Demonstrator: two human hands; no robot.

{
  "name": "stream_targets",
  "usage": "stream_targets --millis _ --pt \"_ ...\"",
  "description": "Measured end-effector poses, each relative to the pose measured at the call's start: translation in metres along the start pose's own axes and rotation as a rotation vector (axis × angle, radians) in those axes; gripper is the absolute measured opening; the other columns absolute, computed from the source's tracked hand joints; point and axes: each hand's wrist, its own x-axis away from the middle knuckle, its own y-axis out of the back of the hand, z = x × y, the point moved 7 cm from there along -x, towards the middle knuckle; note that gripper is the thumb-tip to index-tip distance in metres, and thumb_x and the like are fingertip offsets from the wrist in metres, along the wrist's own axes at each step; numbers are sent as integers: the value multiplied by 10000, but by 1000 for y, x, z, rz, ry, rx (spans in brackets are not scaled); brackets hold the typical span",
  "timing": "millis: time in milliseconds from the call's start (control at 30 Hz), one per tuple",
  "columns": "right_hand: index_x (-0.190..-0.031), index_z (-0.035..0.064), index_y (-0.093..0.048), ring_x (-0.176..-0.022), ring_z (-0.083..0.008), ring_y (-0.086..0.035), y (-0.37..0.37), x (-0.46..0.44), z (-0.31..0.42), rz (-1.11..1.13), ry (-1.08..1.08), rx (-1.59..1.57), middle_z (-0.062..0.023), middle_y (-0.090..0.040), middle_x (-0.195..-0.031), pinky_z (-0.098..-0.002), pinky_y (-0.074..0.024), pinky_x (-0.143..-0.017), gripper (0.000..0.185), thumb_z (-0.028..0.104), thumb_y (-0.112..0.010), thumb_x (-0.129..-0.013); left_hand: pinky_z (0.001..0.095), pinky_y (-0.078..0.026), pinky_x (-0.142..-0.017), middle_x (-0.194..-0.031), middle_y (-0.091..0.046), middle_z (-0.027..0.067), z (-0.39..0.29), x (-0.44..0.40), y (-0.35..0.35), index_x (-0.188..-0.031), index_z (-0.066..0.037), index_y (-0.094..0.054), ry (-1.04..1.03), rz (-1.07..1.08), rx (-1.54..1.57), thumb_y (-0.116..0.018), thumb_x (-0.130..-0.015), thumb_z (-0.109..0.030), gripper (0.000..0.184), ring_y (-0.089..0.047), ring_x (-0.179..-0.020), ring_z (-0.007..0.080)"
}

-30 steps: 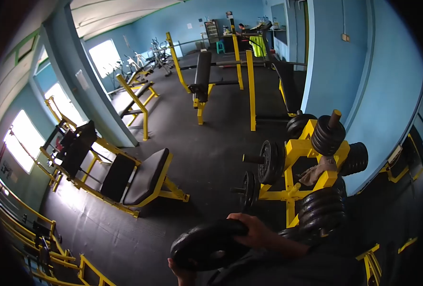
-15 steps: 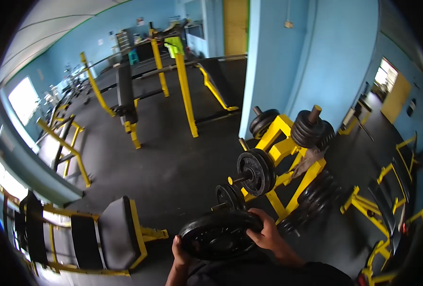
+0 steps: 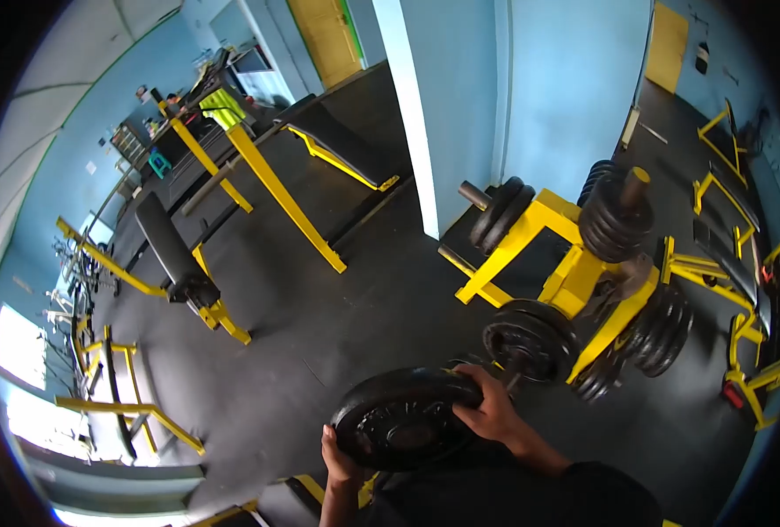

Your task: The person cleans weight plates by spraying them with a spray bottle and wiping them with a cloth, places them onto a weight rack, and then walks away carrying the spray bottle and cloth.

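A round black weight plate (image 3: 403,420) is held between my two hands in front of my body, its lettered face tilted toward me. My left hand (image 3: 342,458) grips its left edge, thumb up along the rim. On the right edge, my right hand (image 3: 493,406) is closed around the rim, fingers over the top. Just beyond my right hand stands a yellow plate rack (image 3: 539,220), with black plates (image 3: 530,341) on its near peg and more plates (image 3: 617,220) stacked on its upper peg. A grey-brown cloth hangs on the rack.
A yellow-framed bench (image 3: 172,250) stands ahead on the left, by yellow uprights (image 3: 285,198), one with a lime-green cloth (image 3: 223,107). A blue wall corner (image 3: 451,114) rises behind the rack. More yellow-framed machines (image 3: 715,272) line the right side. Dark flooring (image 3: 320,325) lies between.
My view has turned and tilted, so the room slants and the near bench at lower left has mostly left the frame. The plate stays in both hands, its face turned more toward me.
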Motion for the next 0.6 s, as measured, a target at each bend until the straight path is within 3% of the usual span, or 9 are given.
stream_targets --millis 67,300,367,500,567,600 --pt "-1233 18 -513 -995 -291 -654 -21 -33 -8 22 -25 -5 -174 -636 -1075 -358 -505 -860 526 36 -710 -746 322 -455 -552 -675 -586 64 -21 -32 11 -1010 6 -642 9 -19 -19 -422 -896 -676 726 -561 -571 194" --pt "-1211 21 -525 -983 -315 -658 -64 -150 -25 -18 -91 -10 -179 -639 -1059 -362 -508 -851 499 26 -705 -746 314 -455 -514 -637 -524 31 -80 -162 6 -1016 -72 -627 21 55 -53 -366 -888 -740 729 -531 -542 186" --pt "-1197 20 -528 -933 -221 -659 -72 -184 -33 -96 -87 51 -124 -648 -1018 -326 -503 -840 504 -8 -703 -725 312 -452 -509 -645 -541 40 -86 -220 7 -1008 -66 -623 34 196 -9 -332 -934 -688 691 -532 -540 189" --pt "-1187 18 -534 -958 -219 -652 -88 -233 -55 -267 -132 98 -132 -647 -1019 -329 -500 -847 495 12 -706 -722 304 -456 -521 -729 -615 53 -113 -317 -18 -1077 -51 -631 105 271 -123 -324 -953 -660 693 -548 -563 190" --pt "-1200 20 -531 -1006 -310 -649 -92 -249 -64 -366 -209 116 -188 -633 -1072 -371 -497 -881 492 53 -716 -745 304 -462 -530 -746 -628 51 -118 -366 -41 -1092 -47 -631 175 370 -115 -331 -955 -651 688 -562 -581 184" --pt "-1200 20 -531 -1006 -310 -649 -93 -254 -62 -395 -235 137 -188 -633 -1072 -371 -497 -881 492 53 -716 -745 310 -472 -558 -791 -641 49 -123 -380 -56 -1103 -46 -630 216 432 -133 -340 -958 -638 675 -583 -638 176"
